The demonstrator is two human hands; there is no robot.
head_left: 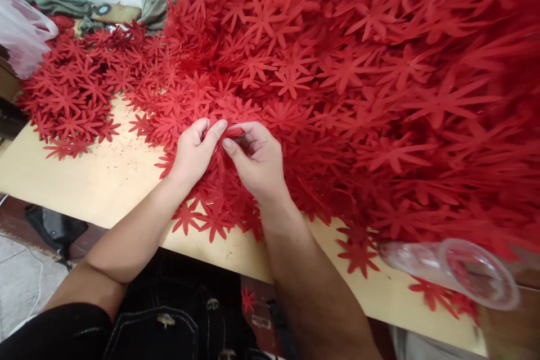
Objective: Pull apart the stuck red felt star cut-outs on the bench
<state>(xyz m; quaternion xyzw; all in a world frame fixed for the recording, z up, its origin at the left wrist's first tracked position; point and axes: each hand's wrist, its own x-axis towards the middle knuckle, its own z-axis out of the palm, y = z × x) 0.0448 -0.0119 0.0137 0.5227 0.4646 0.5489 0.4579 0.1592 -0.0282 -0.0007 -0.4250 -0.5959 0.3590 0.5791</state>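
Both of my hands meet over the near edge of a large heap of red flower-shaped cutouts. My left hand pinches a red flower cutout between thumb and fingers. From the other side, my right hand grips the same piece, its thumb below and fingertips above. Parts of this piece are hidden by my fingers, and its red blends with the pieces behind. Several loose cutouts lie just below my hands at the table's front edge.
A smaller pile of red cutouts sits at the left on the pale table. Beside it is a white plastic bag. A clear plastic cup lies on its side at the right. A black bag hangs below the table's left edge.
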